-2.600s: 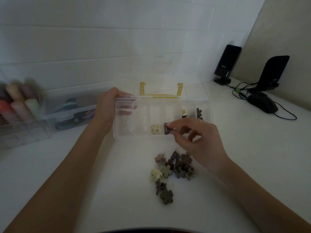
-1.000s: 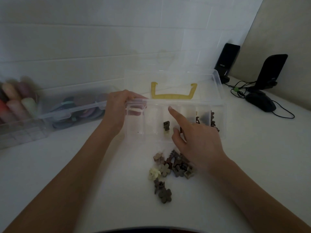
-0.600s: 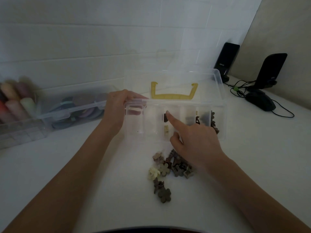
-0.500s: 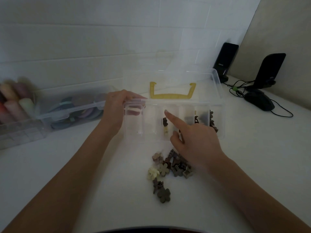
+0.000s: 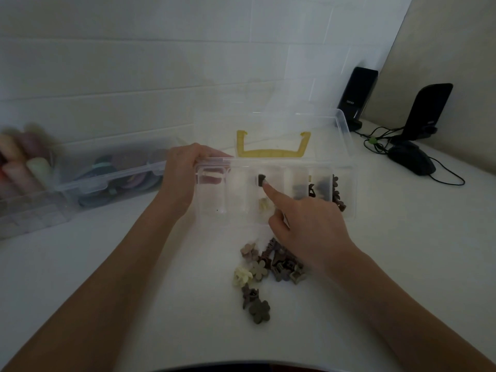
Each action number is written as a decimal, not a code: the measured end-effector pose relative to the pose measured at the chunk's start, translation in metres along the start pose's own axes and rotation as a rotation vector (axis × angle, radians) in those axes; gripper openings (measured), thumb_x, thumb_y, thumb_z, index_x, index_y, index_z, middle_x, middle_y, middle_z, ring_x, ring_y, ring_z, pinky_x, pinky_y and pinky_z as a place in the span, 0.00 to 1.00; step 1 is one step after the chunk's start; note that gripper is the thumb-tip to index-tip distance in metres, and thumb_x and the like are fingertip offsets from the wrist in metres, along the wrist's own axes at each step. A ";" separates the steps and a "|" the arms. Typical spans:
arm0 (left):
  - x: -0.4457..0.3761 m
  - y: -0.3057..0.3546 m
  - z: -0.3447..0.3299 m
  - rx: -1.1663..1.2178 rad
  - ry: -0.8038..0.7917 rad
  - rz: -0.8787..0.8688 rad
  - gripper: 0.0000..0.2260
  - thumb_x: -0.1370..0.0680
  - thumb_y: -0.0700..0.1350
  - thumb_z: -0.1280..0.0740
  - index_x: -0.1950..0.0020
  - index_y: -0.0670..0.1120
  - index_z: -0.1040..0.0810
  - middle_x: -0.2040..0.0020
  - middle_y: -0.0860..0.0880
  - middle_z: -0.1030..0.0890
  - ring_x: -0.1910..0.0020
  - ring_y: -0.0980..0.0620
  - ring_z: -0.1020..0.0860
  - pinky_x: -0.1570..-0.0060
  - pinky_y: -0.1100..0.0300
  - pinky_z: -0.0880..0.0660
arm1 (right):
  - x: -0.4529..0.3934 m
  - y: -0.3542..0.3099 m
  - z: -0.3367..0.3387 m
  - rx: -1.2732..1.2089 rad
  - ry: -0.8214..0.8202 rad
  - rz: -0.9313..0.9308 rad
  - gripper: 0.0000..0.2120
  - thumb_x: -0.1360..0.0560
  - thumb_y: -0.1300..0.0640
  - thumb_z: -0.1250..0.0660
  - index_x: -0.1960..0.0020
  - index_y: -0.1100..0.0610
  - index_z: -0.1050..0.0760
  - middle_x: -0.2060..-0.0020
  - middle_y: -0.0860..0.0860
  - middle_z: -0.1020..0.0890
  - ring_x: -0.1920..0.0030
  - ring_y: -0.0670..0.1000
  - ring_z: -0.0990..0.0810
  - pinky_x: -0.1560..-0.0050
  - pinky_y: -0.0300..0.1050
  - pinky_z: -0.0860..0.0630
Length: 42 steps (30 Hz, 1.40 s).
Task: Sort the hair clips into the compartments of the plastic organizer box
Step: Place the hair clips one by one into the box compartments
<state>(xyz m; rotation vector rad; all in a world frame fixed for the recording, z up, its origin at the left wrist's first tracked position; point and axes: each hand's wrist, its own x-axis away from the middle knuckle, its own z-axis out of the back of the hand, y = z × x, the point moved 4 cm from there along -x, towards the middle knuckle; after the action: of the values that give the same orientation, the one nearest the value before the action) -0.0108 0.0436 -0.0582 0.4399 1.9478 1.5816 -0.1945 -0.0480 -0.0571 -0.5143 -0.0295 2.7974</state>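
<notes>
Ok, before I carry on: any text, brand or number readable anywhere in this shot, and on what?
Left speaker: a small pale logo on its front, too blurred to read.
Right speaker: a faint mark low on its front, unreadable.
Plastic organizer box, its yellow handle, the hair clips and the second clear box: no lettering visible.
Nothing in the shot can be quoted with confidence.

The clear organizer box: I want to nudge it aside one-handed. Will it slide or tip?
Probably slides easily: the organizer box looks like thin clear plastic holding only a few clips on a smooth white table. It may tip backward, since its open lid stands up behind. The left hand gripping its corner suggests it needs steadying.
</notes>
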 end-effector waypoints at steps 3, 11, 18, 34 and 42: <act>0.000 -0.001 0.000 0.006 0.014 0.026 0.15 0.27 0.37 0.45 0.63 0.40 0.20 0.68 0.47 0.17 0.66 0.48 0.19 0.69 0.61 0.23 | 0.000 0.001 0.001 -0.006 -0.031 -0.018 0.25 0.21 0.51 0.50 0.24 0.45 0.48 0.75 0.46 0.30 0.71 0.50 0.25 0.74 0.40 0.36; 0.000 -0.001 -0.001 -0.007 0.015 0.042 0.15 0.26 0.37 0.46 0.62 0.40 0.20 0.69 0.49 0.17 0.68 0.52 0.20 0.70 0.62 0.24 | 0.001 -0.001 0.003 -0.031 -0.002 -0.031 0.18 0.23 0.53 0.44 0.35 0.47 0.27 0.77 0.44 0.31 0.74 0.49 0.27 0.71 0.39 0.32; 0.001 0.000 -0.001 -0.005 -0.007 0.026 0.19 0.26 0.38 0.46 0.67 0.46 0.17 0.66 0.47 0.17 0.64 0.49 0.19 0.68 0.62 0.24 | -0.001 -0.007 0.001 0.120 -0.051 -0.009 0.22 0.21 0.51 0.50 0.27 0.48 0.40 0.74 0.46 0.33 0.75 0.46 0.36 0.75 0.40 0.42; -0.002 -0.003 -0.002 -0.013 -0.003 -0.002 0.14 0.33 0.45 0.42 0.67 0.46 0.16 0.66 0.45 0.16 0.62 0.45 0.19 0.68 0.61 0.24 | -0.007 -0.006 0.008 0.092 0.001 -0.179 0.10 0.20 0.48 0.44 0.46 0.50 0.26 0.59 0.49 0.19 0.59 0.53 0.20 0.66 0.42 0.33; -0.002 -0.003 -0.003 0.008 0.034 0.034 0.19 0.27 0.38 0.44 0.70 0.47 0.17 0.68 0.48 0.17 0.68 0.52 0.20 0.70 0.61 0.23 | -0.001 0.007 0.007 -0.190 0.110 -0.190 0.08 0.23 0.47 0.37 0.47 0.43 0.22 0.78 0.42 0.31 0.74 0.42 0.30 0.73 0.38 0.34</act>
<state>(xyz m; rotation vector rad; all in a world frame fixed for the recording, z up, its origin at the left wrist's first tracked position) -0.0107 0.0399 -0.0607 0.4537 1.9827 1.6131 -0.1980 -0.0550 -0.0510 -0.6721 -0.3063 2.5904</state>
